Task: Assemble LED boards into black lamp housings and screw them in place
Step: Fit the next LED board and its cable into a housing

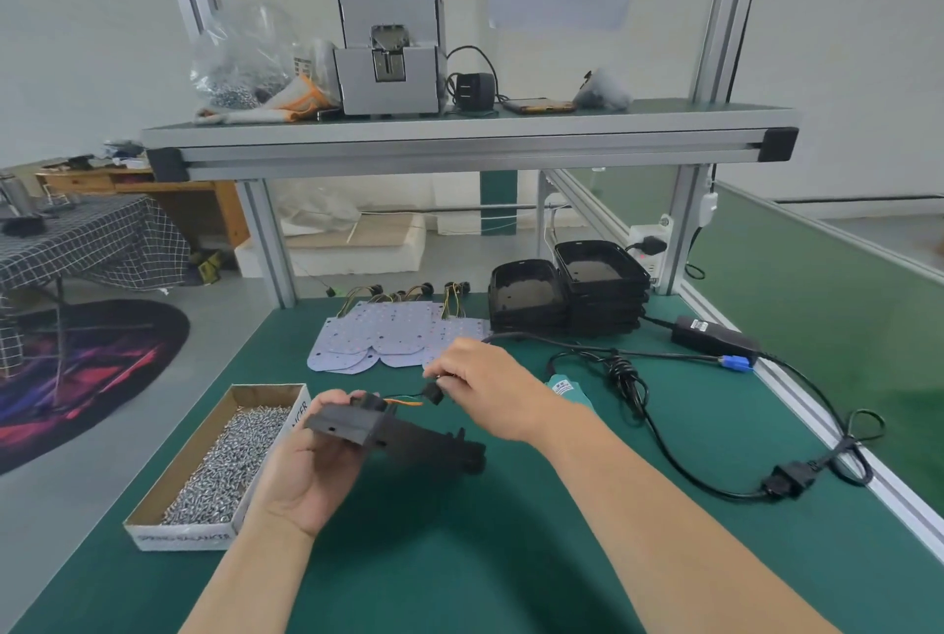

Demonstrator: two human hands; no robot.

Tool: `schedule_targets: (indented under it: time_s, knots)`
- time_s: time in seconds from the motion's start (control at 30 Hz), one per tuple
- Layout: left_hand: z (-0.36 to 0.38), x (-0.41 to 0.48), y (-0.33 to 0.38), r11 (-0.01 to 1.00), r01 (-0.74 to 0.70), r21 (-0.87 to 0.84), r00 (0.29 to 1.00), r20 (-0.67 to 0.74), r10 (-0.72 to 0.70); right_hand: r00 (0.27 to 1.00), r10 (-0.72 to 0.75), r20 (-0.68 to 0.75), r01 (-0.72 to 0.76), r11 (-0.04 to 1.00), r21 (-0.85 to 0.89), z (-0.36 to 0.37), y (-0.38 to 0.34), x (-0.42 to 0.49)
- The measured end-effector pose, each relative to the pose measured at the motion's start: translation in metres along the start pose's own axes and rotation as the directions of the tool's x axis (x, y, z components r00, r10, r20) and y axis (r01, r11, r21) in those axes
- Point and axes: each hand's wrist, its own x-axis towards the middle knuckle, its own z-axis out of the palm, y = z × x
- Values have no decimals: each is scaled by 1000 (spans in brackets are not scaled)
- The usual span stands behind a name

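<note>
Holding the black housing (408,439) tilted above the green table (459,557), the left hand (301,475) grips its end while the right hand (490,388) pinches the wire plug (434,389) (probably pulling it through).

White walls (76,20), checked-cloth table (92,240), colourful rug (87,367)

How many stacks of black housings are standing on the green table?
2, side by side at the back right: the left stack and the right stack. A single housing is apart, gripped by the left hand. The stacks may hide others behind them.
</note>
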Motion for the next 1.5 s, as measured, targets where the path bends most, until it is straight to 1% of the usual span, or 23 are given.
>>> schedule_targets:
  time_s: [0.07, 0.17, 0.27, 0.33, 0.4, 0.43, 0.47, 0.5, 0.53, 0.57, 0.6, 0.63, 0.67, 0.7, 0.73, 0.83, 0.87, 0.9, 1.0, 1.07, 1.2, 1.37, 1.5]
  knots:
    - [-6, 0, 2, 1000, -8, -13, 1000, -9, 8, 999, 31, 41, -28, 998, -61, -2, -4, 3]
    - [-14, 5, 9, 999, 9, 47, 998, -54, -7, 995, 65, 69, -57, 992, -116, -1, -10, 6]
    - [-21, 10, 25, 988, 54, 143, 989, -144, -33, 997, 71, -10, -71, 997, 0, -3, -17, 10]
    - [-26, 9, 37, 985, 57, 165, 989, -147, -32, 992, 90, -94, -80, 991, 103, -9, -20, 12]
    - [-26, 5, 48, 975, 19, 223, 984, -176, 21, 983, 111, -146, -85, 981, 172, -15, -22, 13]
    - [-22, 1, 53, 950, -23, 311, 976, -201, 89, 980, 119, -158, -88, 977, 192, -17, -22, 13]
    - [-14, -2, 58, 888, -77, 453, 959, -208, 190, 978, 122, -168, -87, 975, 204, -18, -24, 13]
    - [-2, -7, 63, 765, -137, 630, 936, -170, 307, 977, 125, -173, -89, 975, 202, -19, -26, 13]
    - [11, -11, 67, 573, -203, 794, 909, -65, 411, 977, 125, -172, -92, 978, 186, -19, -28, 13]
    - [25, -16, 69, 340, -267, 902, 892, 98, 442, 978, 124, -171, -96, 982, 161, -19, -30, 15]
    - [38, -20, 70, 95, -307, 947, 888, 249, 387, 978, 120, -172, -97, 985, 140, -19, -33, 16]
    - [51, -22, 69, -137, -326, 935, 891, 353, 287, 976, 122, -181, -99, 986, 133, -19, -36, 18]
    - [63, -21, 64, -316, -342, 885, 893, 411, 182, 972, 127, -196, -101, 986, 135, -18, -39, 20]
    - [74, -18, 58, -406, -366, 837, 894, 438, 97, 969, 130, -208, -104, 986, 132, -18, -42, 21]
    - [83, -15, 50, -413, -385, 826, 896, 441, 48, 969, 125, -215, -101, 988, 120, -18, -44, 22]
    - [96, -4, 37, -254, -350, 902, 926, 374, 52, 977, 89, -194, -67, 991, 120, -20, -50, 18]
    - [97, -2, 36, -236, -325, 916, 936, 347, 58, 980, 80, -181, -54, 988, 144, -20, -51, 16]
    - [97, 0, 37, -263, -310, 914, 938, 338, 71, 982, 71, -175, -42, 986, 162, -20, -51, 14]
    - [92, 2, 37, -501, -279, 820, 933, 354, 60, 983, 41, -179, -20, 993, 117, -21, -50, 11]
    - [90, -1, 36, -576, -300, 760, 923, 385, 26, 985, 8, -173, 3, 998, 67, -22, -49, 9]
    - [79, -5, 41, -528, -328, 784, 937, 342, -75, 982, -42, -186, 45, 999, 11, -22, -53, 6]
    - [70, -8, 46, -480, -312, 820, 936, 353, -4, 950, -25, -312, 28, 1000, 5, -28, -66, 5]
    - [70, -10, 49, -510, -190, 839, 975, 223, 4, 930, 18, -366, -14, 1000, 15, -34, -72, 1]
